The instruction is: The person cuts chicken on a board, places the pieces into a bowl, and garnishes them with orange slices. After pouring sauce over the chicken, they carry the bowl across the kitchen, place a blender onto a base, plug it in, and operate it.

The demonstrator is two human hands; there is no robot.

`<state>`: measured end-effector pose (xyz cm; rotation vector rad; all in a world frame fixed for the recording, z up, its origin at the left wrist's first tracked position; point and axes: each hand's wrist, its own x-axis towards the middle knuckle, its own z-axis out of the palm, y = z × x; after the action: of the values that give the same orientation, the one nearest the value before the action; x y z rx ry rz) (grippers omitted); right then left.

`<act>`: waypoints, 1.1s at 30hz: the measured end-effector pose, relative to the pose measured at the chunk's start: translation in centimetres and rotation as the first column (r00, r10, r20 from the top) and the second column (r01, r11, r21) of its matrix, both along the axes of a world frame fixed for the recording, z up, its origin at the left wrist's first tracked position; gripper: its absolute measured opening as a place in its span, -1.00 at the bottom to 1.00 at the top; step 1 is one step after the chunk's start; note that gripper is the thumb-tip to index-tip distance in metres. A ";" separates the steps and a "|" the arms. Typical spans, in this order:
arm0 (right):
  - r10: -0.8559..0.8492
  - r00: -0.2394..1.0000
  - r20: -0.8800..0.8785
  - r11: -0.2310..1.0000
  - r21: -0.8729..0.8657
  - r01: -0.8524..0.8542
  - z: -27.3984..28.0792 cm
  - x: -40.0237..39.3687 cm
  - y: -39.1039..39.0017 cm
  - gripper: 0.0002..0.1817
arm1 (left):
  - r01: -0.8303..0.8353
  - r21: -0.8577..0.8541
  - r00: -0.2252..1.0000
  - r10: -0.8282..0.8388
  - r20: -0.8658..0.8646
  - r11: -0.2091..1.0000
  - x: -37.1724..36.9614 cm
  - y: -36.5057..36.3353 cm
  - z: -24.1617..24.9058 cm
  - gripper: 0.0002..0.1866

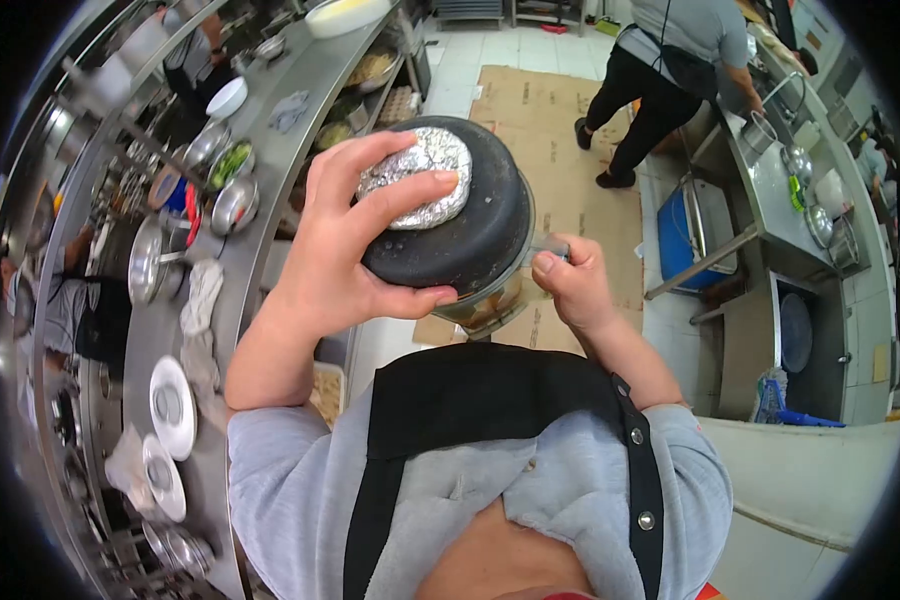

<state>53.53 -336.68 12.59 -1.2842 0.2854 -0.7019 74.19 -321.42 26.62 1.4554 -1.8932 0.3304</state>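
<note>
Right in front of my chest is a clear blender jar [492, 308] topped with a wide black lid [490, 225]. Crumpled foil [432, 205] covers the middle of the lid. My left hand [342, 235] grips the lid from the left side, its fingers over the foil and its thumb on the near edge. My right hand [578, 287] is a closed fist around the jar's clear handle [550, 246]. Something brownish shows through the jar wall, too little of it to name. The lid hides most of the jar.
At the left a steel counter [305, 85] carries bowls, a metal pan [148, 262], cloths and white plates [173, 408]. Flattened cardboard [545, 130] lies on the floor ahead. A person [660, 80] stands at the sink on the right, by a blue container [682, 235].
</note>
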 end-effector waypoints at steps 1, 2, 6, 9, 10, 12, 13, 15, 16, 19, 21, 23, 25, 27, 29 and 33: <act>-0.010 1.000 0.013 1.000 0.011 0.010 0.3 1.2 -1.5 -0.78 | 0.020 -0.017 1.000 -0.020 -0.015 1.000 1.5 -1.9 -0.2 -0.20; -0.020 0.999 0.027 1.000 0.020 0.019 0.8 2.4 -2.9 -0.78 | 0.040 -0.035 0.999 -0.041 -0.030 0.999 2.9 -3.8 -0.2 -0.20; -0.057 0.997 0.052 0.998 -0.011 0.057 0.9 6.5 -9.5 -0.78 | 0.118 -0.007 0.992 -0.118 -0.050 0.993 7.9 -10.9 0.6 -0.20; -0.133 0.990 0.047 0.991 -0.028 0.134 1.1 9.6 -13.8 -0.72 | 0.206 0.008 0.953 -0.198 -0.227 0.979 11.8 -16.2 -0.4 -0.17; -0.139 0.990 0.037 0.990 -0.013 0.140 0.9 10.3 -15.3 -0.72 | 0.220 -0.020 0.933 -0.217 -0.286 0.975 12.6 -18.0 -0.9 -0.15; -0.155 0.988 0.023 0.988 0.007 0.155 0.3 11.9 -19.2 -0.72 | 0.173 0.008 0.954 -0.165 -0.248 0.985 15.6 -21.6 -1.7 0.05; -0.165 0.986 0.003 0.986 0.037 0.164 0.5 12.8 -20.9 -0.71 | 0.161 0.028 0.955 -0.149 -0.258 0.987 16.8 -23.5 -2.0 0.10; -0.116 0.993 0.030 0.993 0.024 0.115 0.1 14.7 -25.3 -0.71 | 0.199 0.146 0.933 -0.141 -0.332 0.969 18.2 -26.9 -2.7 0.24; -0.086 0.996 0.036 0.996 0.030 0.085 -0.3 15.5 -27.0 -0.71 | 0.168 0.148 0.931 -0.107 -0.350 0.975 18.6 -28.5 -3.2 0.24; -0.070 0.997 0.032 0.998 0.011 0.069 -0.1 18.4 -33.4 -0.70 | 0.056 0.110 0.921 -0.009 -0.389 0.992 20.4 -33.9 -3.8 0.23; -0.060 0.998 0.019 0.998 -0.034 0.061 0.7 20.7 -37.7 -0.70 | -0.036 0.053 0.933 0.052 -0.357 0.998 21.9 -37.3 -4.7 0.22; -0.066 0.998 -0.014 0.994 -0.090 0.064 1.3 22.8 -42.0 -0.69 | -0.106 -0.028 0.917 0.087 -0.389 0.994 23.4 -41.1 -5.5 0.17; -0.004 1.000 0.012 0.999 -0.050 0.004 1.2 25.1 -45.4 -0.68 | -0.154 -0.015 0.904 0.135 -0.406 0.988 25.1 -43.7 -5.0 0.15; 0.028 0.999 0.038 1.000 -0.012 -0.027 1.0 27.8 -49.2 -0.66 | -0.151 -0.041 0.869 0.113 -0.482 0.988 27.4 -47.1 -4.8 0.05; 0.063 0.998 0.021 0.997 0.049 -0.064 0.7 30.4 -52.2 -0.78 | -0.128 0.007 0.784 0.105 -0.612 0.992 30.7 -49.9 -4.7 0.00; 0.147 0.988 0.052 0.982 0.110 -0.152 -2.0 36.0 -59.0 -0.85 | -0.037 -0.063 0.703 -0.019 -0.711 0.997 36.6 -56.3 -5.9 0.01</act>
<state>89.56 -395.67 10.55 -1.1672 0.1885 -0.5762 110.76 -377.77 20.76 1.2812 -1.2152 -0.1627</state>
